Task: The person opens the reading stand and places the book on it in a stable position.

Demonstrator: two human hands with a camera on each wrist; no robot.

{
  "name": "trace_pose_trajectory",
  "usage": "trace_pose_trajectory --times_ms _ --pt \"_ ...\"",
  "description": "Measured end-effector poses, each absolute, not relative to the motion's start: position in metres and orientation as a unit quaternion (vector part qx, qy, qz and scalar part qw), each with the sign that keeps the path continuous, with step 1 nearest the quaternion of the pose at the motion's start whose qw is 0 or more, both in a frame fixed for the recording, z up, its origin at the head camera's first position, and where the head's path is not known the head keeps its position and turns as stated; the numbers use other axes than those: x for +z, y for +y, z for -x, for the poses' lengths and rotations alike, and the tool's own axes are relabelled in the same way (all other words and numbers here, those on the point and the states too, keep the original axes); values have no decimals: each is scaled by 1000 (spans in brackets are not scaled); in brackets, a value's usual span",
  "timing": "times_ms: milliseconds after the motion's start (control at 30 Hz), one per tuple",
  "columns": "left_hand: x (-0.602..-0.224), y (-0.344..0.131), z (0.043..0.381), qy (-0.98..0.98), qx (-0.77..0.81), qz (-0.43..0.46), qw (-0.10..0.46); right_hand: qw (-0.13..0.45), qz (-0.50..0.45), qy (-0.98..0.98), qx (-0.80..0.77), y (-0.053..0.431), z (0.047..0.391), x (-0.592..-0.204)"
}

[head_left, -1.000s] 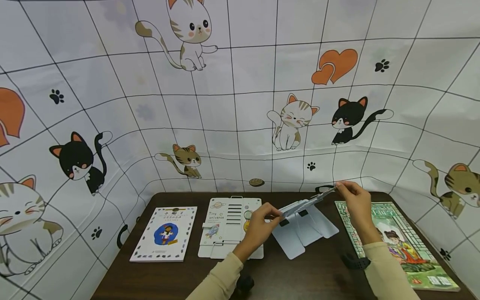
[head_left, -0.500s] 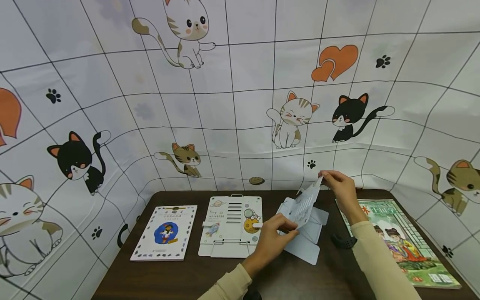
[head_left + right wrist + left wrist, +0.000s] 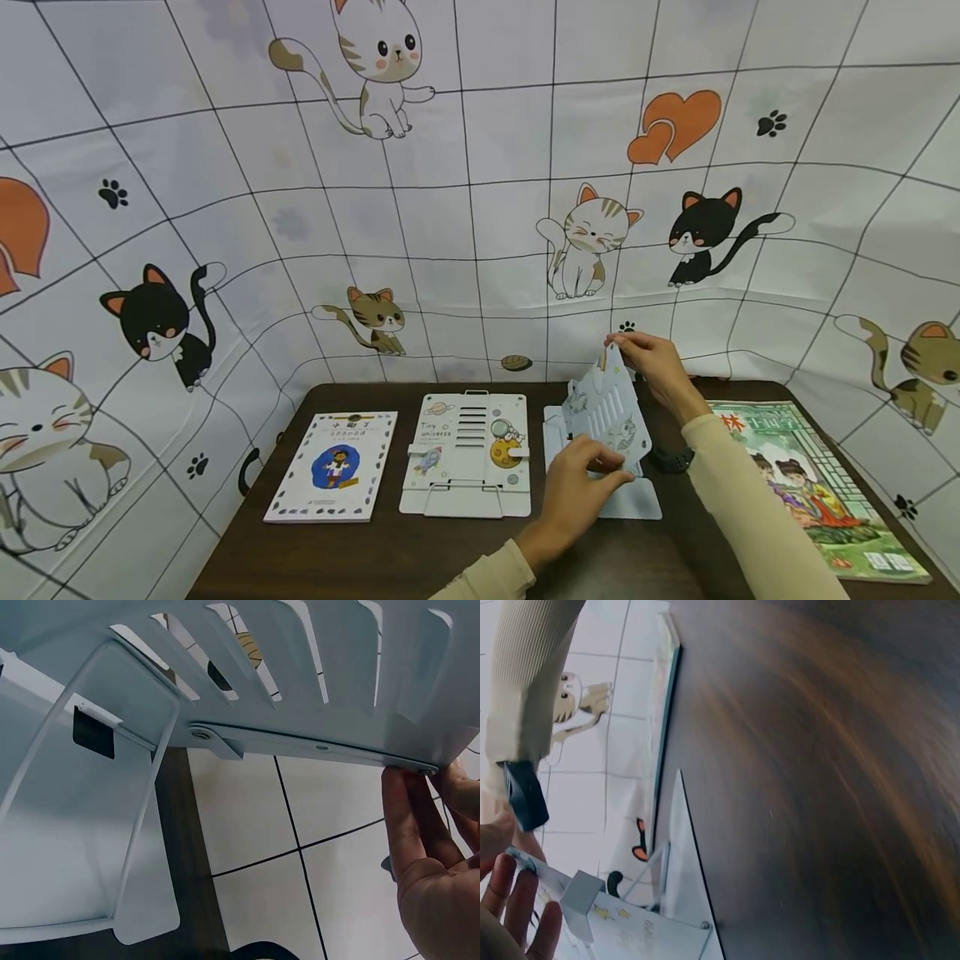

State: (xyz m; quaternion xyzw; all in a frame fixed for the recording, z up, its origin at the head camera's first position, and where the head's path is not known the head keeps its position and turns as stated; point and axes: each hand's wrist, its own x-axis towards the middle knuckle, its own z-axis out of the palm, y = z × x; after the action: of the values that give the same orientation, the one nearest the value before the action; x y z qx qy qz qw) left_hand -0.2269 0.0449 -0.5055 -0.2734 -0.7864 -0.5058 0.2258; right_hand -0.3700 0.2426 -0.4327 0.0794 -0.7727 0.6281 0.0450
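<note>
A white metal book stand (image 3: 617, 410) with slots stands partly unfolded, its panel tilted up from a flat base plate (image 3: 633, 502). My left hand (image 3: 573, 492) pinches the panel's lower edge; in the left wrist view its fingers (image 3: 519, 900) lie beside a small clip (image 3: 581, 896). My right hand (image 3: 660, 367) grips the panel's top corner. From behind, the right wrist view shows the right hand (image 3: 442, 840) pinching that edge, with a bent wire support (image 3: 142, 817) between panel and base.
A second book stand (image 3: 442, 450), printed with planets, lies flat to the left. Beyond it is a white book (image 3: 330, 467) with a blue circle. A green illustrated magazine (image 3: 832, 500) lies at the table's right side. A cat-print cloth (image 3: 495, 225) hangs behind the dark table (image 3: 420, 558).
The stand's panel has swung up from nearly flat and turned so its slotted face shows. My right hand has moved left with the top edge; my left hand has shifted slightly right and down.
</note>
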Motion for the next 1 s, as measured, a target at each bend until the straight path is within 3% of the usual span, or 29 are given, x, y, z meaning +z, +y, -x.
trace_pose_trajectory --times_ms 267,500,733,1000 --pt "-508 56 226 -796 -494 254 241 42 -86 -766 635 240 377 -432" --pt "-500 42 235 -778 -551 270 134 65 -106 -783 609 241 366 -425" --pt "-481 20 263 -778 -573 239 89 120 -83 -760 634 249 338 -430" --pt "-466 4 297 -794 -569 207 56 128 -40 -780 611 252 285 -445"
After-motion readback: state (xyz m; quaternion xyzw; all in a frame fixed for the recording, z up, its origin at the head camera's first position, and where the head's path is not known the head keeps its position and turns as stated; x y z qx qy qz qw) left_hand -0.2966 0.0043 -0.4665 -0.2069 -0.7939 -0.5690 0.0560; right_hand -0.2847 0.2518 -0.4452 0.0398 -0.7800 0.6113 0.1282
